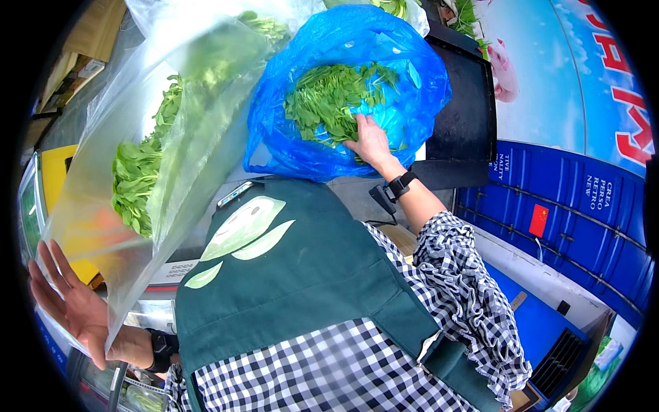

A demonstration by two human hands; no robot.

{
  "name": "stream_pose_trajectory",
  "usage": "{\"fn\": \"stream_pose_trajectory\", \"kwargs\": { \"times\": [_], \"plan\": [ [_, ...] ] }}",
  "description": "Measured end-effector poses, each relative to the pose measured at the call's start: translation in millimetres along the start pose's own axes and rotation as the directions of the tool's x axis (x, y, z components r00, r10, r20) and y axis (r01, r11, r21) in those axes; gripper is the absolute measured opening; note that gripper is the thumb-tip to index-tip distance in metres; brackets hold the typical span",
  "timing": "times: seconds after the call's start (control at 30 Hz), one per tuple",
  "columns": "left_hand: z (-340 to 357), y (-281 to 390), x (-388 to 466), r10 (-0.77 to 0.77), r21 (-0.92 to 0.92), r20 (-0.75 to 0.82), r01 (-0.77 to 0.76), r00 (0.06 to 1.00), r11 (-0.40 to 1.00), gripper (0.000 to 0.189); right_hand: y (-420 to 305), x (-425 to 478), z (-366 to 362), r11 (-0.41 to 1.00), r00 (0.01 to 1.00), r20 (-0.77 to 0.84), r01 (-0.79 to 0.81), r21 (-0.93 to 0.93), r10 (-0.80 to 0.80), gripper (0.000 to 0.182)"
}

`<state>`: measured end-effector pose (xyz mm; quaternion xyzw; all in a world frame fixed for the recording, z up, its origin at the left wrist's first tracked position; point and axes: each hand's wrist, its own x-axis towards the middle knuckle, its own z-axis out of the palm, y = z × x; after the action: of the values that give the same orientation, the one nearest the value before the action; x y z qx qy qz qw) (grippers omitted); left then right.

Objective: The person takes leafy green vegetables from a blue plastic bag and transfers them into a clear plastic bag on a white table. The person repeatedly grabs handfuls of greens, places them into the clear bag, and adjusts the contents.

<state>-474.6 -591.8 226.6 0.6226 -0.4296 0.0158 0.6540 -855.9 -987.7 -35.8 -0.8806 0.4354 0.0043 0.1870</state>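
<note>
My right hand reaches into an open blue plastic bag, its fingertips touching the edge of a pile of loose leafy greens. Thumb and fingers are apart, with no separate bunch visible between them. To the left, a large clear plastic bag rises over more leafy greens, partly veiled by the film. My left hand is at that bag's lower left edge, palm turned up and fingers spread. Clear film lies against this hand near the thumb and wrist.
A black tray-like surface stands right of the blue bag. Beyond it is a wall printed with a blue shipping container. A phone pokes out at the top of my green apron. Cardboard boxes lie at upper left.
</note>
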Motion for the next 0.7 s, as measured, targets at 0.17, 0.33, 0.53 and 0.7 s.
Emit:
{"fn": "stream_pose_trajectory", "kwargs": {
  "times": [0.17, 0.33, 0.53, 0.7],
  "plan": [
    [-1, 0, -3, -0.037, 0.034, -0.007, 0.037, 0.999, 0.999, 0.133, 10, 4, 4, 0.985, 0.997, 0.054, -0.064, 0.162, 0.056, 0.052],
    [-6, 2, -6, -0.049, 0.050, 0.032, 0.047, 0.998, 0.998, 0.133, 32, 8, -31, 0.768, 0.952, 0.297, -0.239, 0.594, 0.066, 0.040],
    [3, -1, -7, -0.043, 0.016, -0.020, 0.043, 0.999, 0.999, 0.132, -20, 29, -79, 0.825, 0.991, 0.126, -0.114, 0.554, 0.052, 0.049],
    [4, 1, -2, -0.016, 0.009, -0.054, 0.016, 0.998, 1.000, 0.131, -66, 64, -32, 0.927, 0.993, 0.097, -0.094, 0.362, 0.063, 0.079]
  ]
}}
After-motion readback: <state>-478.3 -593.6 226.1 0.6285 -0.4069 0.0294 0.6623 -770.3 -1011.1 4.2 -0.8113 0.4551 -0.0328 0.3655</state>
